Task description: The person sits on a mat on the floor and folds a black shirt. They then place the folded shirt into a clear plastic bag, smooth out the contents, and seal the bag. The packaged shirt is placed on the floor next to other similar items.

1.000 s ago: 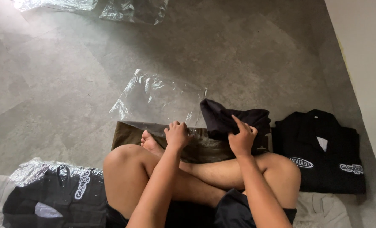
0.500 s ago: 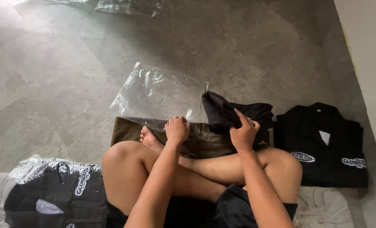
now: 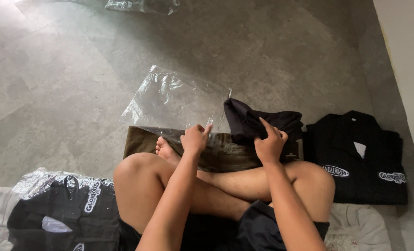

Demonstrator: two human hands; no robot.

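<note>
Grey floor: left hand (image 3: 195, 138) fingers pinch crinkled clear plastic bag (image 3: 179, 104); right hand (image 3: 270, 144) fingers grip bunched black garment (image 3: 258, 122).

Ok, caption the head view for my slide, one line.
Seated cross-legged on a grey floor, left hand grips a clear plastic bag while right hand holds a folded black shirt.
</note>
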